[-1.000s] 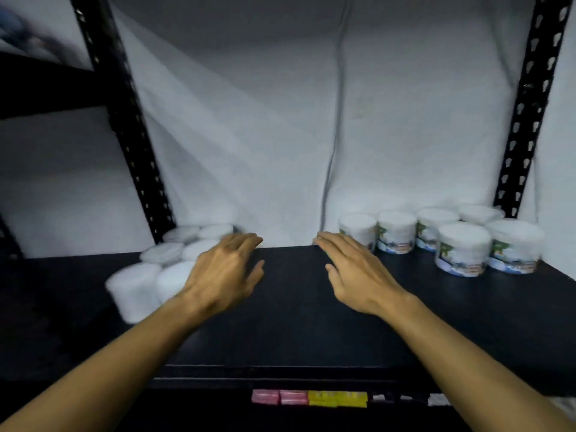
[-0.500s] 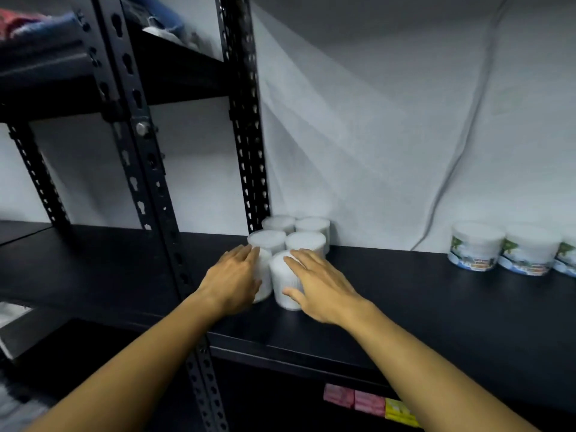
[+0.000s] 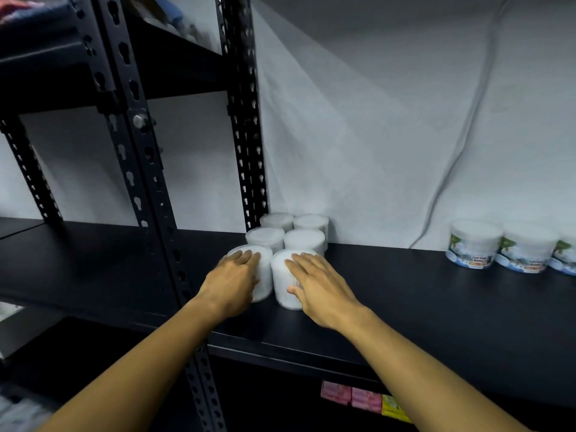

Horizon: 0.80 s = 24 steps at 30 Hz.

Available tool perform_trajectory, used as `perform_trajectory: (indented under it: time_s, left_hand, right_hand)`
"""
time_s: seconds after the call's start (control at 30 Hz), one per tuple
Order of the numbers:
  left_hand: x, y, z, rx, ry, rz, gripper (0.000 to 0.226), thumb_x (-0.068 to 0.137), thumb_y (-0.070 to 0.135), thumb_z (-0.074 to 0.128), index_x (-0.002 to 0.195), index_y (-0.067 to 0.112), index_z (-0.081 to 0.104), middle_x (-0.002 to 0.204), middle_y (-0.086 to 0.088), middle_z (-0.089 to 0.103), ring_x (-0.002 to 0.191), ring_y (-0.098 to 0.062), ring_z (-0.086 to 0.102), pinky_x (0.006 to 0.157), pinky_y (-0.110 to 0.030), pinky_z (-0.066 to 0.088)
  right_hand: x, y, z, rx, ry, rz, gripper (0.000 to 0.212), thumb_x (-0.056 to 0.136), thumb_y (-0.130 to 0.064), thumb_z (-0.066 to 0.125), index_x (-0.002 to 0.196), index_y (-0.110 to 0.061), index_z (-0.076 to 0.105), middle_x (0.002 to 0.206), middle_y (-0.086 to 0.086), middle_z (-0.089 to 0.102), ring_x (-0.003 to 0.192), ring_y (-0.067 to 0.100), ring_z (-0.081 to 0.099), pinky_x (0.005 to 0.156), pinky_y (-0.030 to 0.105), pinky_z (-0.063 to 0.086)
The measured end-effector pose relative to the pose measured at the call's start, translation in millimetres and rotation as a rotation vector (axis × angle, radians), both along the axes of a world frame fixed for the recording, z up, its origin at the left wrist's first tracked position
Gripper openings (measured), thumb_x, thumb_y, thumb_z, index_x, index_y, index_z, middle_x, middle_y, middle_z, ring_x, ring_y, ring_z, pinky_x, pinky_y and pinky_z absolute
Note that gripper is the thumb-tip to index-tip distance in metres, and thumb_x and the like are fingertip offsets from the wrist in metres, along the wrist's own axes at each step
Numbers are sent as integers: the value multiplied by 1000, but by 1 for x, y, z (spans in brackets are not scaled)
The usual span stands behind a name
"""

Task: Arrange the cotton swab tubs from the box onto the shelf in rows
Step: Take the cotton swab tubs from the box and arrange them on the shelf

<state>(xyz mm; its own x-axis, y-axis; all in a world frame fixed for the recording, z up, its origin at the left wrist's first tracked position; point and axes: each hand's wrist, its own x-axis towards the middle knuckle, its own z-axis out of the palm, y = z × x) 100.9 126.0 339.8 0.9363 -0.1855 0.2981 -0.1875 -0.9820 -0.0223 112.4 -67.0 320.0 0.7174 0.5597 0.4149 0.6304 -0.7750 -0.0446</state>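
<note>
Six round, clear plastic cotton swab tubs [image 3: 291, 241] stand in two columns on the matte black shelf [image 3: 405, 300], tight against the perforated steel upright [image 3: 249, 151] at about 11 o'clock of the hands. Packed white swabs show as fine vertical ribbing through the walls. The left hand [image 3: 232, 283] cups the front-left tub [image 3: 260, 275], fingers draped over its lid. The right hand [image 3: 321, 285] wraps the front-right tub [image 3: 283, 282], thumb on the side wall. Out at 3 o'clock, labelled tubs [image 3: 473, 244] line the wrinkled white backdrop [image 3: 374, 120].
</note>
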Motion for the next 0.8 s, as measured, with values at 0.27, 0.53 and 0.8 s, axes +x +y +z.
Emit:
perform_trajectory:
  time_s: [0.27, 0.53, 0.8]
  left_hand:
    - [-24, -38, -4, -2, 12, -74, 54, 100, 31, 42, 150, 17, 25, 154, 0, 30, 143, -21, 21, 111, -35, 28]
    - [-44, -109, -6, -25, -24, -242, 55, 101, 34, 40, 151, 20, 22, 157, 3, 25, 145, -17, 15, 113, -31, 24]
    - [-57, -175, -6, 35, -66, -347, 53, 101, 38, 36, 150, 21, 23, 154, 5, 30, 143, -16, 21, 105, -31, 36]
  right_hand:
    - [-28, -53, -3, 44, -26, -22, 53, 98, -33, 43, 145, -13, 29, 153, 6, 26, 142, 19, 17, 112, 23, -3]
    - [-60, -135, -7, 49, -11, -143, 53, 97, -39, 42, 146, -22, 29, 154, -5, 24, 142, 11, 15, 109, 15, -5]
    - [-93, -203, 0, 0, 7, -243, 54, 97, -41, 40, 147, -26, 25, 155, -8, 19, 143, 7, 10, 102, 9, -12]
